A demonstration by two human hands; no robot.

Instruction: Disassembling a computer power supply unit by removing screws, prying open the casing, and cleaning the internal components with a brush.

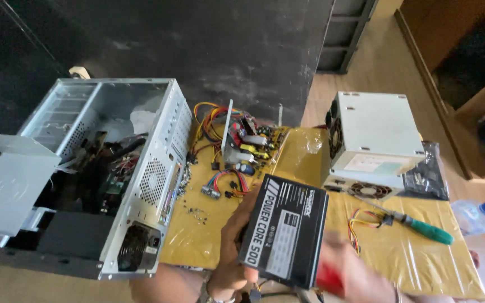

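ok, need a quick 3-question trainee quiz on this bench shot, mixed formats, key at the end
1. True or false: the black power supply unit lies flat on the yellow table cover.
2. Multiple choice: what lies right of the stacked grey power supplies, near the clear water bottle? A) pliers B) a green-handled screwdriver C) a hammer
3. Short answer: which side of the table holds the open computer case?

Key:
1. False. The left hand grips it at its left edge, lifted above the cover; the right hand is blurred at its lower right.
2. B
3. The left side.
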